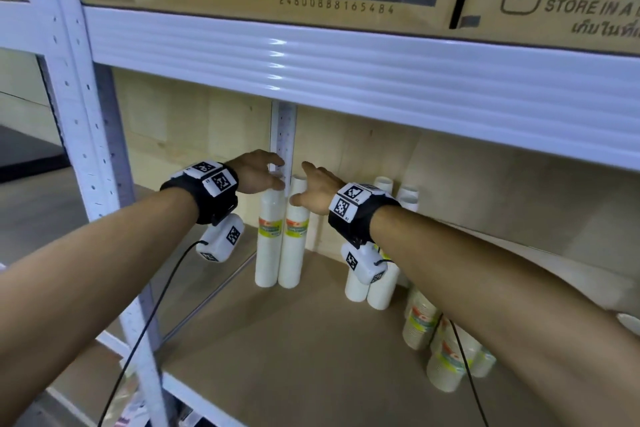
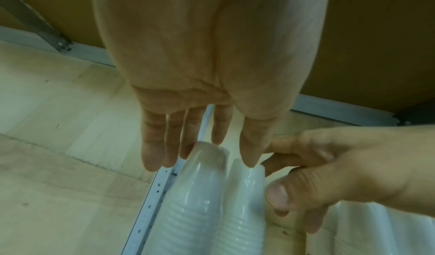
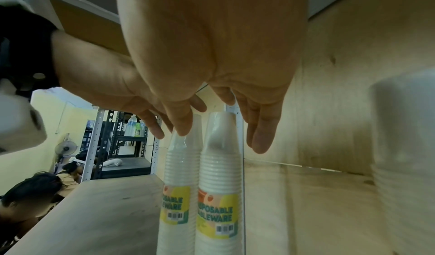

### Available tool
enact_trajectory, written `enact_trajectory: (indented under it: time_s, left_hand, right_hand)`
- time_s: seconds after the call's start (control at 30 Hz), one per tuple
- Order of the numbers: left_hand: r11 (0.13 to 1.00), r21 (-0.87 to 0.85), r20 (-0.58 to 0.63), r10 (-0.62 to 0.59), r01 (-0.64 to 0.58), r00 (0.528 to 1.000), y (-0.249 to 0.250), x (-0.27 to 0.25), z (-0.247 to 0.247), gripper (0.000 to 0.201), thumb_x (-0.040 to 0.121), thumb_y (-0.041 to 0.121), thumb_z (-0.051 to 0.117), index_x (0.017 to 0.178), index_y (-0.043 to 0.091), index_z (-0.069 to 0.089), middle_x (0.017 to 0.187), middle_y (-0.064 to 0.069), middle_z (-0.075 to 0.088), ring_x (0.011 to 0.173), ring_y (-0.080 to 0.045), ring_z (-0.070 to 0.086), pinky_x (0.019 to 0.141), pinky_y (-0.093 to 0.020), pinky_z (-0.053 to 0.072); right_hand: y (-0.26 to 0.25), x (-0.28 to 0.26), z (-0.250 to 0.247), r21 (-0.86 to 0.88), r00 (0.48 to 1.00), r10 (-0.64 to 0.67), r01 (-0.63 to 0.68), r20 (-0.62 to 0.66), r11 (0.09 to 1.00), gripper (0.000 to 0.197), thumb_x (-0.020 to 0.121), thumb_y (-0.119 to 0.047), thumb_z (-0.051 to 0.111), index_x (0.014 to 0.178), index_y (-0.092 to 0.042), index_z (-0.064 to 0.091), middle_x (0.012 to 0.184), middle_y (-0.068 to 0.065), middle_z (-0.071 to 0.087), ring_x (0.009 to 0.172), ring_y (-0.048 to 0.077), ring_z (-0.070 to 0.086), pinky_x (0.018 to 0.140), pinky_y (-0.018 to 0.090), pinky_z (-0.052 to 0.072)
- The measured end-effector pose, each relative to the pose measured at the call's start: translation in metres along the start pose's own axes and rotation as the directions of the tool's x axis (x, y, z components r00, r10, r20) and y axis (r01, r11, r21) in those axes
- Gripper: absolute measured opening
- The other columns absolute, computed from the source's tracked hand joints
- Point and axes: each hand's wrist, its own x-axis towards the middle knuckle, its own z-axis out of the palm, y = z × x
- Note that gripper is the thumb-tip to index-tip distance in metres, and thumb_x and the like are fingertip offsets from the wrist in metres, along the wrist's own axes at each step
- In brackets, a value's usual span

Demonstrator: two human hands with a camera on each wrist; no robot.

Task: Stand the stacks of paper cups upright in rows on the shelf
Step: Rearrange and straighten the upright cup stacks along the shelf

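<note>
On the brown shelf (image 1: 311, 340) under white steel racking, two wrapped cup stacks (image 1: 282, 246) stand upright at 12 o'clock against the rear post. Left hand (image 1: 258, 177) and right hand (image 1: 320, 192) hover at their tops, fingers (image 2: 153, 147) straight and spread, holding nothing. More stacks (image 1: 440, 354) lie at 3 o'clock.

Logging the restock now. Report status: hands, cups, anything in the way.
Left hand open, fingertips at the left stack. Right hand open beside the right stack. Both stacks upright, touching, at the shelf post. More stacks lying at right.
</note>
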Motion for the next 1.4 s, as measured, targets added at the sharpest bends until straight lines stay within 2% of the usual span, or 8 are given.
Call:
enact_trajectory:
  time_s: [0.17,0.37,0.57,0.73,0.87,1.0,1.2,1.4]
  left_hand:
    - [0.999,-0.036,-0.035,0.029,-0.031,0.999,-0.006,-0.001,0.016,0.057,0.089,0.033,0.066,0.141,0.025,0.044,0.148,-0.004,0.040,0.127,-0.024,0.046,0.095,-0.030,0.042]
    - [0.976,-0.200,-0.100,0.061,-0.081,0.993,-0.014,-0.002,0.023,0.039,0.088,0.014,0.066,0.124,0.021,0.052,0.104,-0.004,0.051,0.081,-0.019,0.054,0.056,-0.023,0.044]
    - [0.957,-0.280,-0.068,0.057,-0.073,0.996,-0.012,-0.010,0.020,0.035,0.085,0.008,0.067,0.118,0.017,0.055,0.101,-0.006,0.058,0.083,-0.028,0.060,0.075,-0.043,0.058]
    - [0.968,-0.235,-0.005,0.087,-0.086,0.996,-0.004,-0.012,0.013,0.033,0.081,0.006,0.070,0.109,0.019,0.058,0.107,-0.012,0.056,0.079,-0.025,0.057,0.068,-0.039,0.057]
    - [0.967,-0.235,0.067,0.114,-0.096,0.991,0.011,-0.012,0.009,0.031,0.083,0.002,0.070,0.110,0.013,0.059,0.100,-0.008,0.054,0.078,-0.022,0.056,0.074,-0.042,0.056]
    - [0.982,-0.151,0.142,0.132,-0.111,0.981,0.032,-0.013,0.008,0.034,0.081,0.011,0.075,0.111,0.017,0.061,0.103,-0.020,0.062,0.092,-0.038,0.066,0.083,-0.054,0.057]
    - [0.974,-0.174,0.261,0.189,-0.147,0.947,0.070,-0.015,0.014,0.038,0.080,0.012,0.078,0.113,0.018,0.060,0.092,-0.015,0.066,0.079,-0.026,0.067,0.084,-0.042,0.060]
    - [0.959,-0.196,0.313,0.260,-0.206,0.913,0.106,-0.014,0.028,0.039,0.080,0.007,0.078,0.113,0.015,0.059,0.096,-0.020,0.064,0.082,-0.027,0.065,0.089,-0.048,0.057]
  right_hand:
    - [0.001,0.007,0.012,0.051,1.000,0.017,-0.017,0.001,0.999,0.072,0.088,-0.032,0.066,0.147,-0.014,0.030,0.146,0.008,0.044,0.123,0.027,0.052,0.088,0.033,0.048]
    - [0.002,0.007,0.017,0.126,0.999,-0.005,0.011,-0.050,0.992,0.052,0.091,-0.020,0.061,0.137,-0.011,0.037,0.147,0.003,0.047,0.117,0.028,0.057,0.093,0.038,0.051]
    - [0.003,0.002,0.013,0.112,0.999,0.000,0.004,-0.037,0.994,0.045,0.088,-0.021,0.065,0.124,-0.011,0.042,0.131,0.006,0.055,0.100,0.025,0.058,0.072,0.030,0.048]
    - [0.004,-0.006,0.005,0.027,1.000,-0.011,0.011,-0.023,1.000,0.051,0.083,-0.028,0.071,0.123,-0.010,0.044,0.114,0.007,0.054,0.089,0.022,0.055,0.055,0.027,0.040]
    - [0.008,-0.016,-0.005,-0.009,1.000,-0.005,0.005,-0.024,1.000,0.051,0.079,-0.032,0.074,0.118,-0.011,0.048,0.111,0.006,0.056,0.090,0.022,0.058,0.056,0.027,0.042]
    - [0.019,-0.030,-0.020,-0.048,0.999,0.028,-0.029,-0.019,0.998,0.051,0.073,-0.040,0.077,0.110,-0.014,0.054,0.104,0.003,0.058,0.089,0.019,0.058,0.061,0.028,0.045]
    - [0.042,-0.057,-0.041,-0.067,0.996,0.088,-0.089,-0.007,0.994,0.052,0.066,-0.044,0.081,0.101,-0.013,0.060,0.095,0.002,0.065,0.078,0.018,0.064,0.062,0.031,0.053]
    - [0.068,-0.083,-0.059,-0.024,0.987,0.159,-0.159,-0.013,0.987,0.047,0.069,-0.036,0.082,0.101,-0.011,0.058,0.078,0.001,0.062,0.062,0.016,0.063,0.055,0.029,0.052]
